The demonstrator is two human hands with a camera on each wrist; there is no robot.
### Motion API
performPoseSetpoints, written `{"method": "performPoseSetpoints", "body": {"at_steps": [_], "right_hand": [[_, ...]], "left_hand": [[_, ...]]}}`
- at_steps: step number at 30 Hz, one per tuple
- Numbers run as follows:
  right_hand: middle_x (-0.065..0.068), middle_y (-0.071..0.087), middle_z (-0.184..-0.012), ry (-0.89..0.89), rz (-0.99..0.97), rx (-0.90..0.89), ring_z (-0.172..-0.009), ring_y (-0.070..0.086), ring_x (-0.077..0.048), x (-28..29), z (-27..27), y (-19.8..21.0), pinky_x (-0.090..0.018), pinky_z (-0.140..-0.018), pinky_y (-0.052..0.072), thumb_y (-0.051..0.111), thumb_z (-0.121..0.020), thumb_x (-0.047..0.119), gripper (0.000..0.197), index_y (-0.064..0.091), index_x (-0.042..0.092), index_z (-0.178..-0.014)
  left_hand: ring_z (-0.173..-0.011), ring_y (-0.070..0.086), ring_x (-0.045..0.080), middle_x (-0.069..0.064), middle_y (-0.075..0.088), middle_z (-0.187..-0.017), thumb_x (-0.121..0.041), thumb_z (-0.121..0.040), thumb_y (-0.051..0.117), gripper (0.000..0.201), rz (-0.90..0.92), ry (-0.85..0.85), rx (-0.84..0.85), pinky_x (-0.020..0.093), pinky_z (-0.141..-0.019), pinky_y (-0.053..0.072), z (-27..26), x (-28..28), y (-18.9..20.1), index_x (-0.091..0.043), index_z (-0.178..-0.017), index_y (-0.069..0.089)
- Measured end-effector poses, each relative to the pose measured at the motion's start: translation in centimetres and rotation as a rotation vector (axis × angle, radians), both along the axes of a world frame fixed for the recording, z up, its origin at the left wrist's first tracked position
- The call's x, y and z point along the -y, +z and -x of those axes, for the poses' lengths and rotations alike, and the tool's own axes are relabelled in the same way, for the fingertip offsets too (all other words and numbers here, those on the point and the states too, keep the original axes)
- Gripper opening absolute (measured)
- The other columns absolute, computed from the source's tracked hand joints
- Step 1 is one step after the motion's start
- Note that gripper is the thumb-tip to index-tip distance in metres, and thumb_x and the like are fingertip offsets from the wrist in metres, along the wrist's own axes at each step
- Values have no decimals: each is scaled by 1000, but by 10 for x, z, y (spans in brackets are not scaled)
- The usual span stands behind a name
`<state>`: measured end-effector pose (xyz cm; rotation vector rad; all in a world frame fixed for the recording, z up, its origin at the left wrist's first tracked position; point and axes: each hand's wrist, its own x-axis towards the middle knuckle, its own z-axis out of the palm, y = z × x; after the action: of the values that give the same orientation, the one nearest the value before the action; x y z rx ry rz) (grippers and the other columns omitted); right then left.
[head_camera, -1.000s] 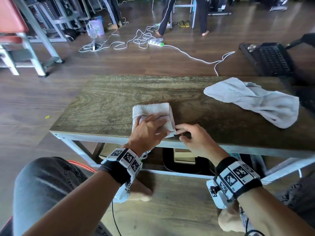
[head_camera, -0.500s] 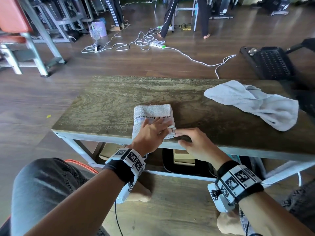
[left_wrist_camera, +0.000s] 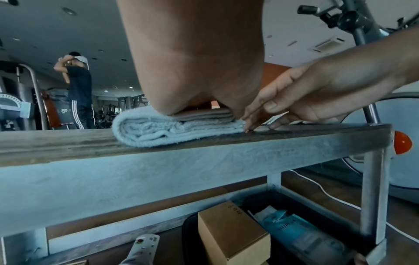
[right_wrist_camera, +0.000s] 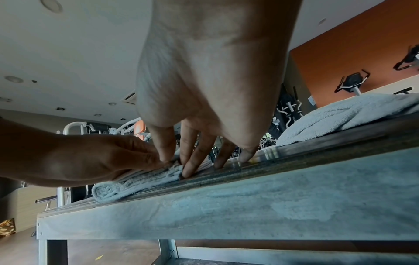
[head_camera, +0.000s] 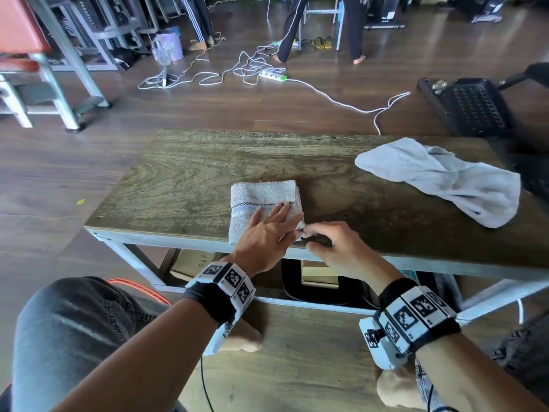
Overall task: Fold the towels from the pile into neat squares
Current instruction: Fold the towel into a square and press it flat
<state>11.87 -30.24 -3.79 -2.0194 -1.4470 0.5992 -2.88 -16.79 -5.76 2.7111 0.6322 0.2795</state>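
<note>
A small white folded towel [head_camera: 261,197] with a dark stitched stripe lies near the front edge of the wooden table [head_camera: 184,179]. My left hand [head_camera: 267,230] lies flat on its near half, fingers straight and pressing down. My right hand [head_camera: 323,242] pinches the towel's near right corner between thumb and fingertips; the right wrist view shows the fingertips [right_wrist_camera: 188,170] at that corner. The folded towel [left_wrist_camera: 167,130] shows several layers in the left wrist view. A second, unfolded white towel [head_camera: 439,176] lies crumpled at the table's right.
Boxes and a black bin [head_camera: 320,281] sit under the table. White cables and a power strip [head_camera: 271,75] trail over the floor beyond. A black crate [head_camera: 472,105] stands at the far right. People's legs show at the back.
The view has shifted slightly. My left hand has slid a little toward the towel's near edge, showing more of the stripe. My right hand stays at the near right corner.
</note>
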Motion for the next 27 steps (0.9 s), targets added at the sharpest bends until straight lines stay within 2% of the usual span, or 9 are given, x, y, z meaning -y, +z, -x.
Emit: {"method": "performPoseSetpoints", "body": {"at_steps": [3, 4, 6, 9, 11, 15, 20, 24, 27], "right_hand": [[17, 67, -123, -16, 22, 25, -92, 59, 3, -1, 3, 0, -35, -100, 44, 64, -94, 27, 48, 53, 27, -140], [18, 66, -124, -18, 27, 47, -91, 58, 2, -2, 5, 0, -36, -100, 42, 63, -94, 28, 56, 45, 28, -147], [17, 66, -124, -10, 7, 102, -111, 58, -8, -2, 7, -3, -38, -102, 38, 63, -94, 29, 62, 39, 32, -151], [15, 64, -123, -27, 3, 155, -122, 52, -12, -1, 8, -7, -37, -104, 38, 61, -96, 31, 52, 48, 33, -146], [13, 63, -122, -44, 21, 156, -119, 53, -12, 1, 7, -8, -38, -103, 42, 59, -96, 32, 43, 54, 33, -139], [10, 68, -113, -104, -5, 31, -90, 62, 5, -3, 3, -2, -35, -87, 50, 58, -98, 30, 21, 65, 29, -117], [1, 66, -115, -131, -241, 227, -109, 61, -20, -47, 16, 14, -39, -94, 49, 56, -97, 26, 24, 61, 18, -119], [-6, 54, -142, -27, -168, 312, -131, 50, -25, -104, 34, 10, -45, -110, 40, 49, -99, 24, 43, 50, 12, -140], [-3, 30, -163, -24, -6, 343, -152, 22, -19, -126, 33, -14, -42, -124, 17, 34, -106, 37, 54, 33, 14, -155]], "left_hand": [[-151, 4, 8, -5, 14, -164, -45, -102, 37, 54, 33, 9, -87, 45, -123, 1, -1, 0, 7, -30, -153, 27], [-151, 3, 8, -6, 13, -164, -47, -102, 35, 57, 67, 11, -121, 45, -123, 0, -3, -2, 8, -28, -155, 23], [-151, 7, 10, -4, 17, -163, -48, -102, 32, 61, 169, -2, -131, 45, -124, 0, -4, -6, 15, -22, -156, 22], [-148, 11, 6, -9, 21, -159, -38, -103, 35, 57, 288, 29, -28, 39, -123, 1, 0, -15, 29, -20, -155, 24], [-149, 0, 9, -7, 10, -161, -29, -103, 35, 58, 151, 142, -40, 41, -121, -2, 4, -26, 31, -22, -157, 14], [-152, -4, 19, 1, 2, -165, -42, -100, 30, 66, 70, 276, -176, 50, -123, 1, 8, -39, 15, -17, -157, 9], [-143, 31, 26, 2, 46, -146, -31, -86, 35, 52, -29, 300, 87, 57, -114, 24, -3, -48, 18, -15, -132, 51], [-149, 18, 29, 0, 42, -151, -26, -94, 32, 46, 48, 327, 121, 51, -118, 15, -13, -62, 8, -18, -135, 51], [-152, 4, 21, -2, 20, -163, -29, -102, 31, 53, 77, 305, 40, 45, -122, 3, -8, -65, -6, -21, -154, 27]]}}
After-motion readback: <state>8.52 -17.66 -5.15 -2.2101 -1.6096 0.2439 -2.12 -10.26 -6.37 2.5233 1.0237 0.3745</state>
